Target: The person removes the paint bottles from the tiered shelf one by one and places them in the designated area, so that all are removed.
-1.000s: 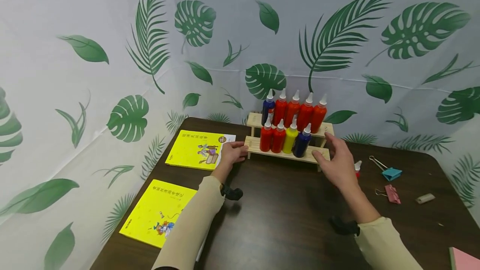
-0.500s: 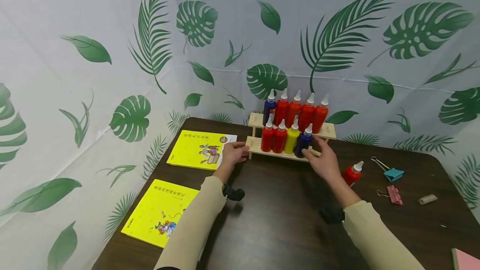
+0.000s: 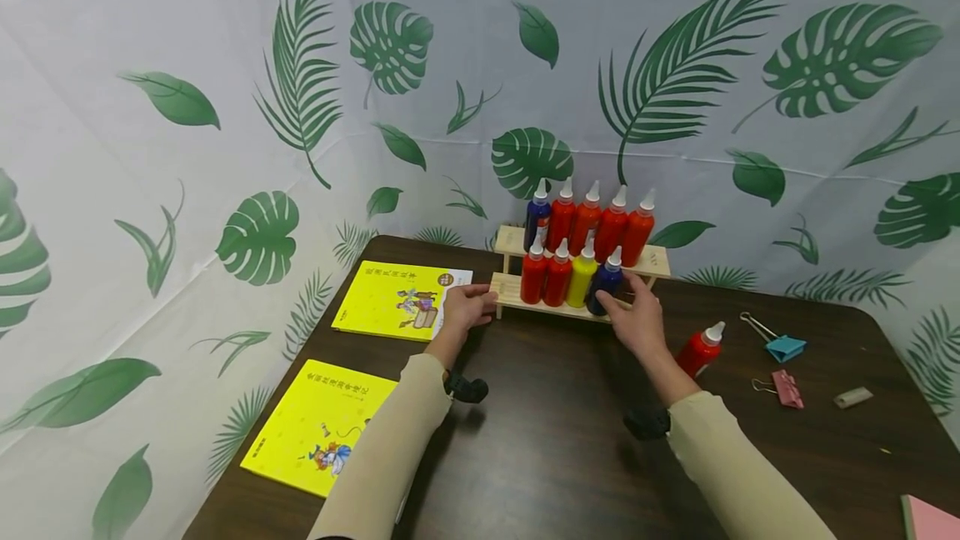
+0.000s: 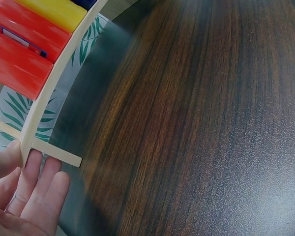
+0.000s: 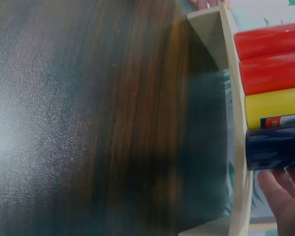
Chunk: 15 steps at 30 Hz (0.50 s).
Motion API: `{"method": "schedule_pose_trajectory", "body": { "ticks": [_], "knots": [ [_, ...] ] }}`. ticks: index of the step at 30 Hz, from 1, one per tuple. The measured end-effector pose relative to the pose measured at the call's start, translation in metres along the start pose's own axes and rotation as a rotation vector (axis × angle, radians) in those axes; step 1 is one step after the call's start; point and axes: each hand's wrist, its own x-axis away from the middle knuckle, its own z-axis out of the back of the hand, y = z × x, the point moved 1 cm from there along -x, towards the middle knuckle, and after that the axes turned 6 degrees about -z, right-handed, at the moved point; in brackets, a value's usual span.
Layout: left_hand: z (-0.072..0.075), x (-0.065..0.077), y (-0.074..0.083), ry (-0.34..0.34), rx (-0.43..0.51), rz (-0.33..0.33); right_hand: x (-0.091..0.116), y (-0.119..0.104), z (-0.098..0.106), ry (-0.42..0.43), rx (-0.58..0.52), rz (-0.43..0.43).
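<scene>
A two-step wooden rack holds several squeeze bottles with white pointed caps. On its lower step stand two red bottles, a yellow bottle and a dark blue bottle. The upper step carries another dark blue bottle and several red ones. My left hand pinches the lower step's left end, thumb above and fingers beneath in the left wrist view. My right hand touches the right side of the lower dark blue bottle with its fingertips; part of that hand is cut off in the right wrist view.
A red bottle is partly hidden behind my right forearm. Farther right lie a blue binder clip, a pink binder clip and a small pale piece. Two yellow books lie on the left. A leaf-patterned cloth hangs behind the table.
My right hand has moved left from the rack's right end to the lower dark blue bottle, bringing more of the separate red bottle into sight. The left hand stays at the rack's left end.
</scene>
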Motion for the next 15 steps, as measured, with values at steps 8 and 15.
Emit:
{"method": "schedule_pose_trajectory", "body": {
  "ticks": [8,15],
  "knots": [
    [0.002,-0.001,0.0,0.001,0.01,0.005,0.006,0.003,0.0,0.045,-0.042,0.022],
    [0.002,-0.004,-0.001,-0.012,0.001,0.022,0.044,-0.006,0.018,0.08,-0.097,0.054]
  ]
}}
